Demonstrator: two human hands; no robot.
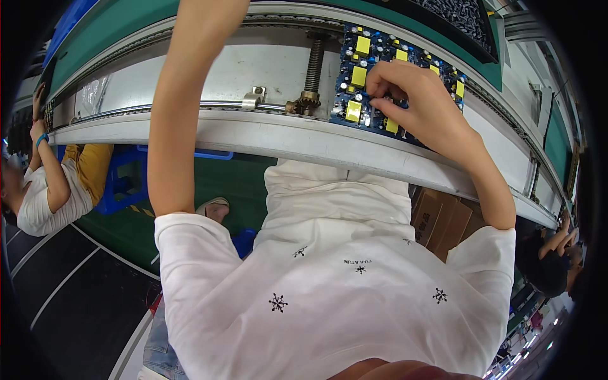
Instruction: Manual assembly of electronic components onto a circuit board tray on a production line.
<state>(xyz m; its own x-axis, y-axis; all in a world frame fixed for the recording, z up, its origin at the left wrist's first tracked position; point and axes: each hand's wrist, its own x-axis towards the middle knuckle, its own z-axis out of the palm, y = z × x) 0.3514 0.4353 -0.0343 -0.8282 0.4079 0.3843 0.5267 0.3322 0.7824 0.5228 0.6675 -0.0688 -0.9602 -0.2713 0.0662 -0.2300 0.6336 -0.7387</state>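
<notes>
Over a dark blue circuit board panel (347, 58) with yellow block-shaped parts, my right hand (411, 98) bends its thumb and index finger together. Their tips are close to the board, beside a yellow component (359, 76). Whatever may be between them is too small to make out. The board lies across the conveyor rails, full of small capacitors and other parts. My left forearm (180, 107) reaches far forward over the conveyor, and its hand is cut off by the top edge of the picture.
A black bin (457, 25) of small dark parts stands beyond the board. A threaded shaft (313, 66) and metal rod (221, 104) cross the conveyor. A cardboard box (437, 218) sits below its near rail (266, 136). Co-workers are at the left (54, 183) and far right (551, 266).
</notes>
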